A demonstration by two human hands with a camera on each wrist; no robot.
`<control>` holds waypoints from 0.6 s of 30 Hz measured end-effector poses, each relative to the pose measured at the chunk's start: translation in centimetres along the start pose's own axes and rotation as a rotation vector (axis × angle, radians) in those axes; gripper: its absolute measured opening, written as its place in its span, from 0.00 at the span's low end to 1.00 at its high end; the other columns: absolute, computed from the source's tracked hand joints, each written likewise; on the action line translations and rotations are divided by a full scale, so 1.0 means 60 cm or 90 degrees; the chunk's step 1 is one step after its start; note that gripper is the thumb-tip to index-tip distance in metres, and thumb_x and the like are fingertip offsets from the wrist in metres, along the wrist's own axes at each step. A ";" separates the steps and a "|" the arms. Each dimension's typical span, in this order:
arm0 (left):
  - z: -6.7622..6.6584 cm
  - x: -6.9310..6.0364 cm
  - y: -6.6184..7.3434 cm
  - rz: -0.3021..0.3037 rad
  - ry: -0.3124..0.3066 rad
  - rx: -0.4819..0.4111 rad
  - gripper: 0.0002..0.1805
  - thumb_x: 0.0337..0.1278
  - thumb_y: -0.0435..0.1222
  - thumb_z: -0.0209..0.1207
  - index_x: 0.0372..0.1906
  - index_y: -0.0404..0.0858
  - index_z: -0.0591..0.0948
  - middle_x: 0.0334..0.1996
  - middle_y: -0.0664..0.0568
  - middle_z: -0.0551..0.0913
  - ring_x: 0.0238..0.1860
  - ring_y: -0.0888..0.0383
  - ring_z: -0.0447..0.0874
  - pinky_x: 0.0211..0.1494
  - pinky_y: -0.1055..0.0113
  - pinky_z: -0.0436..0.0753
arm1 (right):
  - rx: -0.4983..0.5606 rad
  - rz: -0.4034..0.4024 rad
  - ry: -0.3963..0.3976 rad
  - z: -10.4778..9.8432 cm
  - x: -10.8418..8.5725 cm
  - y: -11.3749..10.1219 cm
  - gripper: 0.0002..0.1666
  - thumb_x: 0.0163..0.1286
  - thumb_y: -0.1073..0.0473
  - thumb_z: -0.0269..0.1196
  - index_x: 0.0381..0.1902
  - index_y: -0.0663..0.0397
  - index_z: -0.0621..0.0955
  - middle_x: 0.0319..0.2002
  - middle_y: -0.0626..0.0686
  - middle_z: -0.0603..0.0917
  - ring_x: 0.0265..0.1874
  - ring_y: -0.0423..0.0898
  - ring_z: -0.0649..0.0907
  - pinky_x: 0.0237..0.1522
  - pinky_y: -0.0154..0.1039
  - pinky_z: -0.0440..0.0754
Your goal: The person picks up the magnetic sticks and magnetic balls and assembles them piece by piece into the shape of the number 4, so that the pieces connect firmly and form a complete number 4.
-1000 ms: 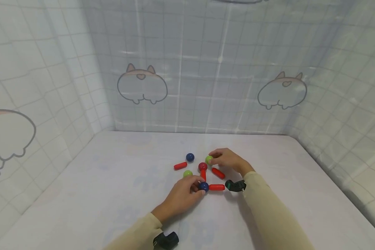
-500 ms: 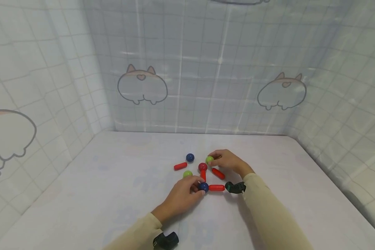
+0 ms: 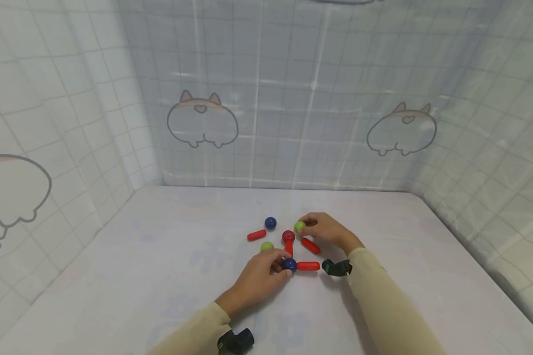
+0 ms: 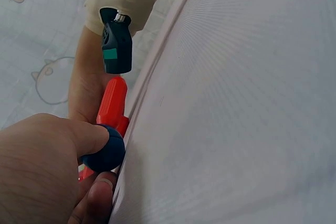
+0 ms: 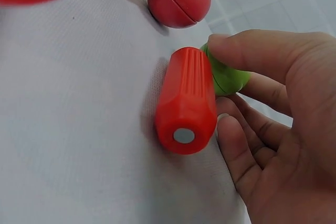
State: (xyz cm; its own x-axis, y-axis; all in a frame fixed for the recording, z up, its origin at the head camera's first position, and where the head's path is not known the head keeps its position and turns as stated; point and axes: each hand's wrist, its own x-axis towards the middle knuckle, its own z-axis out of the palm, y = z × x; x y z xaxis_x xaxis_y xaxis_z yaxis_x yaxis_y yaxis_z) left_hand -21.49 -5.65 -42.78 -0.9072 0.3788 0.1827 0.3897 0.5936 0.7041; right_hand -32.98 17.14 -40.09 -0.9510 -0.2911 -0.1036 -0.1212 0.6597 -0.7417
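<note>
My left hand (image 3: pixel 258 278) pinches a dark blue ball (image 3: pixel 289 266) between thumb and fingers, also seen in the left wrist view as a blue ball (image 4: pixel 107 151). From that ball one red rod (image 3: pixel 308 266) extends right, and another red rod (image 3: pixel 289 248) runs back to a red ball (image 3: pixel 288 237). With thumb and fingers, my right hand (image 3: pixel 326 229) holds a green ball (image 3: pixel 299 227), right of the red ball. A loose red rod (image 3: pixel 310 245) lies just in front of it; the right wrist view shows this rod's (image 5: pixel 186 100) grey end disc.
A second green ball (image 3: pixel 267 246) sits just behind my left hand. Farther back are another blue ball (image 3: pixel 270 223) and a red rod (image 3: pixel 256 235). Patterned curtains (image 3: pixel 280 98) stand around the back and sides of the white table (image 3: pixel 160 246).
My right hand has shifted very slightly to the right with the green ball. The left hand and the joined pieces stay in the same place.
</note>
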 end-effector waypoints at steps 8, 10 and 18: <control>-0.002 0.000 0.001 -0.004 -0.002 0.005 0.17 0.61 0.43 0.66 0.55 0.48 0.81 0.41 0.64 0.80 0.40 0.65 0.77 0.48 0.66 0.80 | -0.004 0.008 0.004 -0.001 -0.003 -0.002 0.23 0.66 0.48 0.68 0.58 0.48 0.81 0.51 0.49 0.82 0.49 0.50 0.79 0.55 0.50 0.79; -0.002 0.001 0.001 -0.003 -0.002 0.005 0.17 0.61 0.43 0.67 0.55 0.48 0.81 0.41 0.64 0.80 0.40 0.65 0.77 0.48 0.66 0.80 | -0.008 0.011 0.007 -0.001 -0.004 -0.001 0.23 0.67 0.48 0.68 0.58 0.48 0.81 0.51 0.49 0.82 0.50 0.50 0.78 0.57 0.52 0.78; -0.003 0.002 0.000 0.003 0.000 0.008 0.17 0.61 0.43 0.67 0.55 0.49 0.81 0.41 0.64 0.80 0.40 0.65 0.77 0.47 0.67 0.80 | -0.007 0.017 0.019 0.002 0.000 0.003 0.23 0.66 0.48 0.68 0.57 0.46 0.82 0.51 0.48 0.82 0.53 0.50 0.78 0.60 0.54 0.75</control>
State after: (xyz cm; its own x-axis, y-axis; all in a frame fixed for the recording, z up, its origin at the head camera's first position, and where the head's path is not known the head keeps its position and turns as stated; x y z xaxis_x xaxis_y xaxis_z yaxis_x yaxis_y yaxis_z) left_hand -21.65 -5.75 -42.64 -0.9054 0.3813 0.1865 0.3959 0.6003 0.6949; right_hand -32.99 17.20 -40.30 -0.9620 -0.2526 -0.1034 -0.0984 0.6744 -0.7318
